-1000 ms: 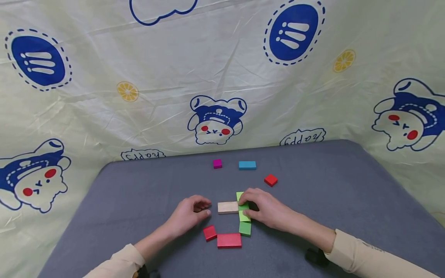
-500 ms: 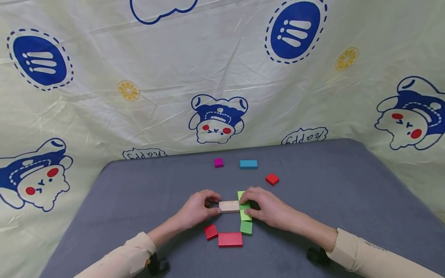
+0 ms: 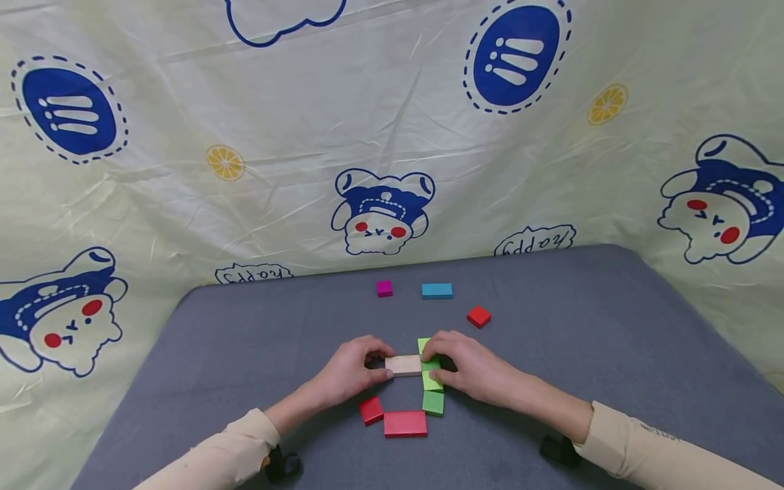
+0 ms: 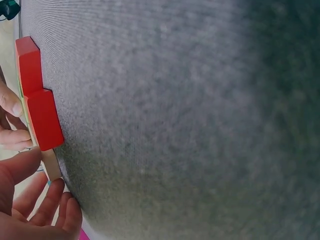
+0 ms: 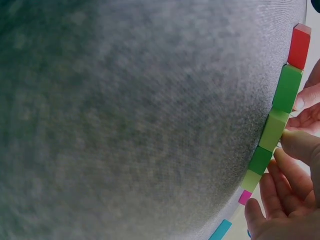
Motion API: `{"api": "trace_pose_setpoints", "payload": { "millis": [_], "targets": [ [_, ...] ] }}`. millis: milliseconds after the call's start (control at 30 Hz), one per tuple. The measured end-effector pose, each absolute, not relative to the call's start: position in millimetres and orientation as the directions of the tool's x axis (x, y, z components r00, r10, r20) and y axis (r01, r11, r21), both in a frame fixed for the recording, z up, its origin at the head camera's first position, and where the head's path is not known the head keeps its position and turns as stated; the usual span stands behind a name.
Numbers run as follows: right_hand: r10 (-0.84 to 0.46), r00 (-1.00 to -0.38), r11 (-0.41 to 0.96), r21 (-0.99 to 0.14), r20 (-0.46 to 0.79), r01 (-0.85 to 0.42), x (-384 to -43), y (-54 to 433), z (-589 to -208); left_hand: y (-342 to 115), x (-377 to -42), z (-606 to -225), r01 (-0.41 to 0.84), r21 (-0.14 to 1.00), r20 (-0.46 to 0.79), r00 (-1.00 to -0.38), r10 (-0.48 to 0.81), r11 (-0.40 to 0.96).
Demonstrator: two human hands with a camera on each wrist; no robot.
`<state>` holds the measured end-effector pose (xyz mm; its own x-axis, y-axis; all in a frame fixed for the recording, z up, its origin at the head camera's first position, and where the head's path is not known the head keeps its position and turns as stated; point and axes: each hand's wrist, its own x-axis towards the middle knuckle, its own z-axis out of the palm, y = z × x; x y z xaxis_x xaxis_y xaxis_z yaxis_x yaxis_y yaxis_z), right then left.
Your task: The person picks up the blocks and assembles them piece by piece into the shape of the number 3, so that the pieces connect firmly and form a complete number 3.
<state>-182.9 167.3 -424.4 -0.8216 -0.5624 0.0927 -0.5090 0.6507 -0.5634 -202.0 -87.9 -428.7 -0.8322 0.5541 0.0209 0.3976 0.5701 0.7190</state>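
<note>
My left hand (image 3: 350,369) pinches the left end of a pale wooden block (image 3: 404,365), thumb on the near side and fingers on the far side. The block's right end meets a column of light and darker green blocks (image 3: 433,403). At that column my right hand (image 3: 480,366) holds a darker green block (image 5: 261,160) from the right. Its thumb (image 5: 296,141) touches the light green block (image 5: 274,129) nearer me. A long red block (image 3: 405,424) lies at the column's near end, with a smaller red block (image 3: 370,411) turned at an angle to its left.
Farther back on the grey table (image 3: 275,320) lie a magenta block (image 3: 384,288), a blue block (image 3: 437,291) and another red block (image 3: 478,316). A printed cloth (image 3: 294,136) hangs behind the table's far edge.
My left hand has moved right, from apart to the wooden block's left end, and now pinches it. My right hand stays at the green blocks.
</note>
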Motion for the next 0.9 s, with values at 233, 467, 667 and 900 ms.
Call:
{"api": "trace_pose_setpoints", "payload": {
  "millis": [233,467,667,900],
  "targets": [
    [-0.567,-0.818,0.659,-0.540,0.099,-0.523,-182.6,165.9,-422.4,-87.0,-202.0,-429.1,0.411,0.697,0.032,-0.837,0.547,0.588],
    [-0.568,-0.817,0.684,-0.495,0.100,-0.536,-182.7,162.9,-420.5,-86.9,-202.6,-430.3,0.413,0.697,0.036,-0.837,0.546,0.586],
    [-0.564,-0.820,0.699,-0.471,0.098,-0.538,-182.8,161.2,-420.7,-87.0,-203.1,-430.2,0.409,0.701,0.037,-0.839,0.542,0.585],
    [-0.573,-0.812,0.693,-0.465,0.109,-0.552,-182.3,161.5,-420.9,-86.6,-202.8,-430.7,0.403,0.706,0.037,-0.842,0.538,0.582]
  ]
}}
